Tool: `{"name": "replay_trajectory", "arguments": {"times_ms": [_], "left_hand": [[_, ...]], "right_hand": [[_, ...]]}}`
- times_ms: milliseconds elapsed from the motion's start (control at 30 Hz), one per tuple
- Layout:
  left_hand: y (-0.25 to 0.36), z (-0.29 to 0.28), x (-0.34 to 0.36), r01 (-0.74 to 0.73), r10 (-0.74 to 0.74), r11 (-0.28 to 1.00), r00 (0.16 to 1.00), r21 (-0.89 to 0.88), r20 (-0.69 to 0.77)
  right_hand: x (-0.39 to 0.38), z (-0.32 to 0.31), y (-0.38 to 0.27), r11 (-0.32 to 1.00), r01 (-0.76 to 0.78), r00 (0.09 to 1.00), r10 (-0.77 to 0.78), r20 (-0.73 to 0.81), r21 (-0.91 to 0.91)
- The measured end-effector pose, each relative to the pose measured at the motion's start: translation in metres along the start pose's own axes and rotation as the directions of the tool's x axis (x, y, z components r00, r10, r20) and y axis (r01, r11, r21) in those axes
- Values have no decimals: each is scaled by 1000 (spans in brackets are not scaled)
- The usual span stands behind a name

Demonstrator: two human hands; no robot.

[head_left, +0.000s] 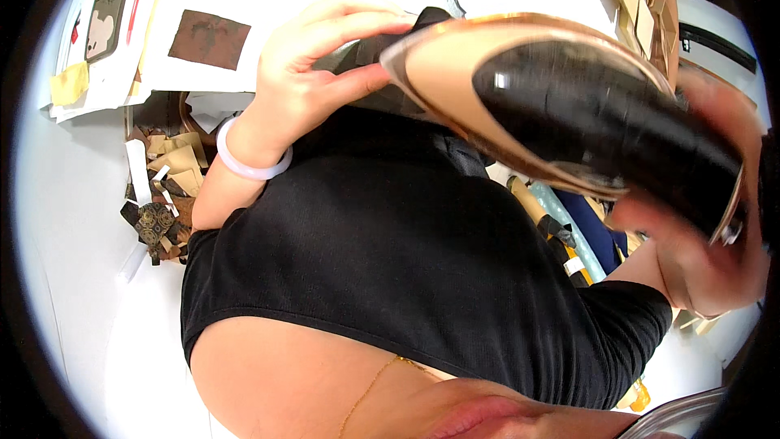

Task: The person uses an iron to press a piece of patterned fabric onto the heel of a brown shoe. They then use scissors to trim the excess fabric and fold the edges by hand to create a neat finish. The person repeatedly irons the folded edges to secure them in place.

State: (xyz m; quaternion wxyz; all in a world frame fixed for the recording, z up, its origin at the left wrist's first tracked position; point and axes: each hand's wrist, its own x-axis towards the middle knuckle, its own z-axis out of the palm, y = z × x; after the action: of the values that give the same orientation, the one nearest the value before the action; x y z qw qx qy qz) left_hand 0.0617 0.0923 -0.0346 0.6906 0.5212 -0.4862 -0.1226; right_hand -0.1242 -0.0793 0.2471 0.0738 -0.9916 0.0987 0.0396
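Note:
A large glossy object (593,106) fills the upper right, close to the camera. It has a pointed tan end, a shiny black oval middle and copper-coloured edges; its kind I cannot make out. My right hand (707,268), blurred, is wrapped around its right end, where a small silver fitting shows. My left hand (305,61), wearing a pale bangle (248,164), curves in from the left. Its thumb and forefinger pinch a dark thin piece (370,53) right by the object's pointed end. The big object hides part of that dark piece.
On the white tabletop (284,8) lie a brown square piece (210,39), dark scraps, a phone (110,8), a red pen (135,12) and a yellow scrap (70,81). Offcuts (162,187) fill the space below the table's left. Rolled materials (569,223) stand at my right.

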Motion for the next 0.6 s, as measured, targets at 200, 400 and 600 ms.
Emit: {"name": "replay_trajectory", "arguments": {"times_ms": [200,400,600], "left_hand": [[-2,0,2,-4,4,999,1000,-42,19],[-3,-2,0,-4,5,1000,1000,-27,30],[-2,-3,0,1,0,1000,999,-30,40]], "right_hand": [[-25,-23,0,997,59,996,-55,76,-44],[-37,-32,4,986,-147,989,147,10,77],[-19,2,2,983,-150,971,167,-170,105]]}}
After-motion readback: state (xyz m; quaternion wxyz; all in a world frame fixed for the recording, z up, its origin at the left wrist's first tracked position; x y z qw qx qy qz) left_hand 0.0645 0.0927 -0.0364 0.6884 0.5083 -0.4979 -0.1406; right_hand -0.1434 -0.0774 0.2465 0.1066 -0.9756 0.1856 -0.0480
